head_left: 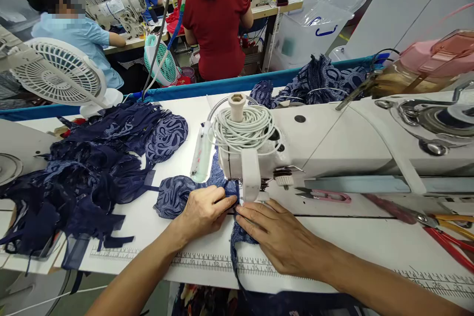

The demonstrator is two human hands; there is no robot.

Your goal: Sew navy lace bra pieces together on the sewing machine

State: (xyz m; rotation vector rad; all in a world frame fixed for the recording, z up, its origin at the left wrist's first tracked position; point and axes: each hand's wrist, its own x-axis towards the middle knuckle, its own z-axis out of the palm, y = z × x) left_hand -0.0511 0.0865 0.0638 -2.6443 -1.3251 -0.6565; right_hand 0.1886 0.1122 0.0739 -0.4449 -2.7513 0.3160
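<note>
rows of sewing stations fill the workshop behind, where two people sit at machines beyond a blue rail. on the white desk (159,237) a sewing machine (333,143) stands with a coil of white cord (246,128) on its head. a dark blue lace piece (177,195) lies flat under the needle end, just left of the presser foot. the left hand (202,212) rests spread and pressed flat on the lace; the right hand (276,234) lies flat beside it, fingertips pinning the edge close to the needle. fingers this near the needle could get caught, and the thin, stretchy lace could pucker or slip askew if the hands press unevenly. a heap of lace (85,173), soft and openwork, lies left; pink snips (326,196) and red-handled scissors (440,234) lie right.
</note>
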